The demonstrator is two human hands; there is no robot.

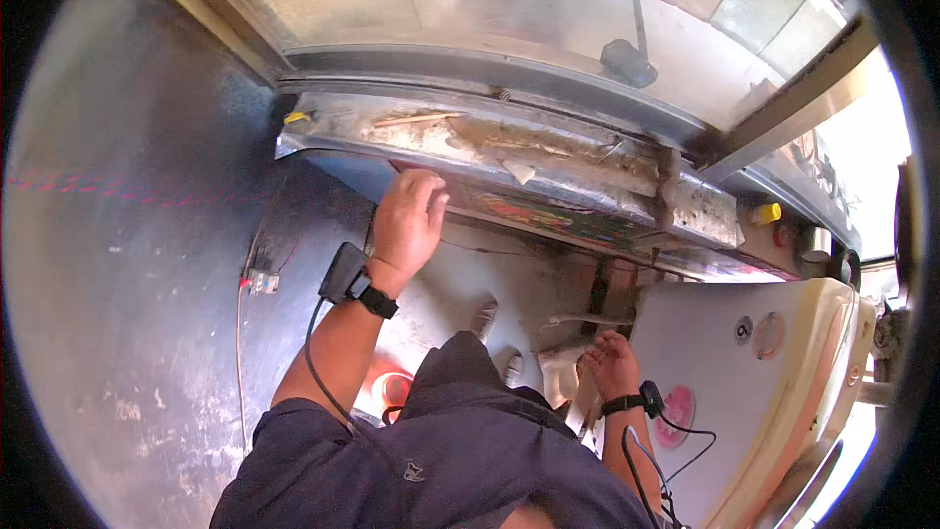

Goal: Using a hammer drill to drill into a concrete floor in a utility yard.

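Note:
My left hand (409, 222) is raised in front of the worn metal-covered ledge (352, 144), close to its front edge. Its fingers are slightly bent and nothing shows in them. On the ledge lie a thin wooden stick (421, 119) and a small white triangular piece (520, 172), both beyond that hand. My right hand (612, 364) hangs lower, beside the white cabinet with round stickers (676, 333). Its fingers curl loosely, apart from one another, with no object visible. Each wrist wears a black strap with a small device and a cable.
A dark wall with a small switch box (260, 281) rises at the left. Behind the ledge is a glass window (470, 0). A yellow-topped container (766, 214) stands at the right end. An orange-red bucket (394, 389) sits on the floor near my feet.

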